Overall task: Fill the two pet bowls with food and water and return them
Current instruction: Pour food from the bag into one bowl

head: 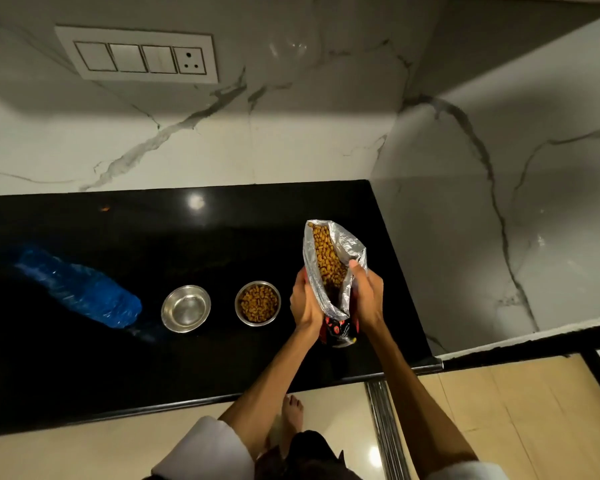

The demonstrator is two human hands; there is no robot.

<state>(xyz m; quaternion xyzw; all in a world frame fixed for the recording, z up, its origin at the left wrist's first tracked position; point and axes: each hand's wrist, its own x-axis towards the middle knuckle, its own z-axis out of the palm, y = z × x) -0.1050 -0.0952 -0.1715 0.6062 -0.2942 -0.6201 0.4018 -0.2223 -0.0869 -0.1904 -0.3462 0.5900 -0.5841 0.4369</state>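
Food bag: an opened foil-lined kibble bag point(333, 271) stands at the right end of the black desk point(84, 368), mouth gaping upward and kibble showing inside. The foil is thin and crinkly, so the walls likely fold under pressure while the load inside shifts; it looks soft, moderately heavy, and top-loose.
Left hand: the left hand point(303, 303) grips the bag's left side, fingers curled round the foil edge near the printed lower part.
Right hand: the right hand point(366, 292) clasps the bag's right wall, thumb hooked over the open rim.
Where to hold the bag: low on both sides, as now, seems safest; a hold only at the rim would probably let the mouth collapse and spill kibble.
Food bowl: a small steel bowl point(257, 303) sits just left of the bag, already filled with kibble. Rigid and smooth, it is probably slippery on the glossy desk; take it by the rim or cup it from below and keep it level.
Water bowl: a second steel bowl point(185, 308) stands to the left of the first, apart from it; whether it holds any water I cannot tell.
Water bottle: a blue plastic bottle point(80, 289) lies on its side further left, well apart from the bag. Thin plastic will likely dent under a squeeze; grip its middle.
Progress: food appears done; water and returning both bowls remain.
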